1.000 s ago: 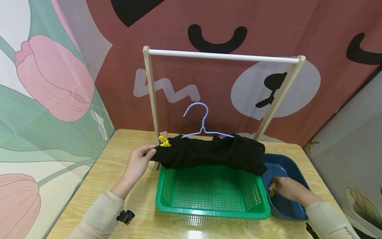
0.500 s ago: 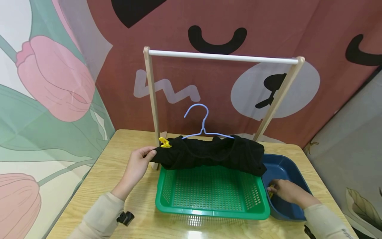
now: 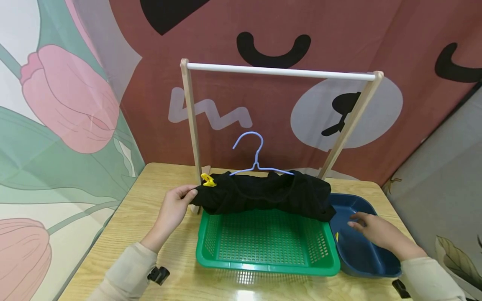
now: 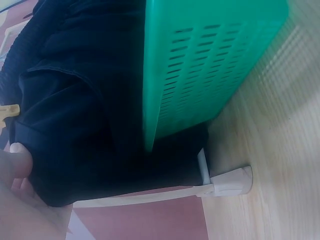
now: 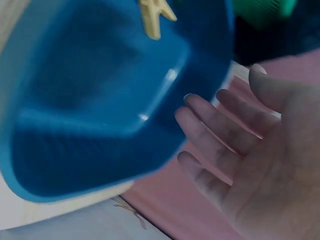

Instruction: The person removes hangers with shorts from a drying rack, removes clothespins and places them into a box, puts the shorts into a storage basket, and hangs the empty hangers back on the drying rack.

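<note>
A black garment (image 3: 263, 194) lies bunched over the far part of a green basket (image 3: 263, 266), with a pale blue hanger (image 3: 256, 156) tucked into its opening. My left hand (image 3: 175, 205) pinches the garment's left end between thumb and fingers. Just above those fingers a yellow clip (image 3: 208, 180) bites the garment's edge. My right hand (image 3: 380, 233) hovers over the blue basin (image 3: 348, 200), fingers spread and holding nothing, as the right wrist view also shows. Against the basin's left inner side sits another yellow clip (image 5: 154, 17), apart from the right hand's fingers.
A wooden rack with a white bar (image 3: 282, 72) stands behind the garment; its left post (image 3: 192, 121) comes down beside my left hand. The basket and basin stand side by side on a wooden table (image 3: 124, 217), and a printed cloth backdrop (image 3: 263, 108) hangs close behind.
My right hand has come away from the yellow clip in the basin, moving up and right with its fingers opening. The basin's near end has swung right. My left hand keeps its place.
</note>
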